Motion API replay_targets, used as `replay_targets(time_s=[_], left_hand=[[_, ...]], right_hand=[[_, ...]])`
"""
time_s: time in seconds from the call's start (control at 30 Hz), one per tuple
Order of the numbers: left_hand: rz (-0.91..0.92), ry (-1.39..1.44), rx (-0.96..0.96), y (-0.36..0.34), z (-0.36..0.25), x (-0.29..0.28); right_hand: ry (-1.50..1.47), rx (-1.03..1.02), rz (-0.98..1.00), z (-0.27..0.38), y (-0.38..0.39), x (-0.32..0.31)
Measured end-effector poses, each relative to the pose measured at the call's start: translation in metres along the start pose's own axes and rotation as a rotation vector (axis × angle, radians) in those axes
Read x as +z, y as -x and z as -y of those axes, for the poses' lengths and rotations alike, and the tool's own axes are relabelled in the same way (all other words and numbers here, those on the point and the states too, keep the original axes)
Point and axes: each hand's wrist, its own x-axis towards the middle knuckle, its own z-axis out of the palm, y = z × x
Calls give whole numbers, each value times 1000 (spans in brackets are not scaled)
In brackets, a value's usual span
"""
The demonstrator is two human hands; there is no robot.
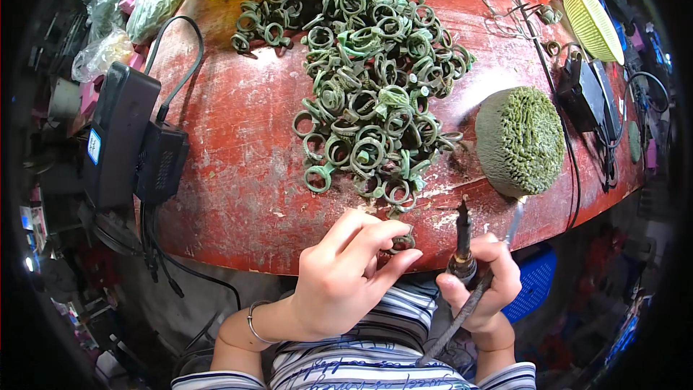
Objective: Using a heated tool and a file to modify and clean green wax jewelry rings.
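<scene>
Two hands: I watch both at the near edge of the red table (238, 202), with a gap between them.
Left hand (339, 278): thumb and forefinger pinch one greenish ring (401, 245), as it seems to me; the fingers cover part of it, so its exact contact I cannot judge.
Right hand (487, 283): the fingers are closed around a slim, dark-tipped tool (463, 235) (to me it looks like a soldering iron).
Tool axis: it points away from the person, almost straight, so it runs beside the ring and not toward it.
Ring to tip: the ring lies left of the tip, a little nearer to the body, and the two are apart.
Ring pile (368, 97): beyond the left hand, on the table.
</scene>
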Motion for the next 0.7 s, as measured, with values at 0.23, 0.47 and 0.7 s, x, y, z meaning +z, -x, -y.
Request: replay_targets(time_s=[0.23,0.47,0.7], left_hand=[[-117,-16,-16,4,1,-4],[-32,65,-121,8,2,-5],[116,324,-82,1,-2,-8]], right_hand=[[129,-5,32,17,-13,31],[287,91,37,22,-15,25],[-29,218,74,28,-10,14]])
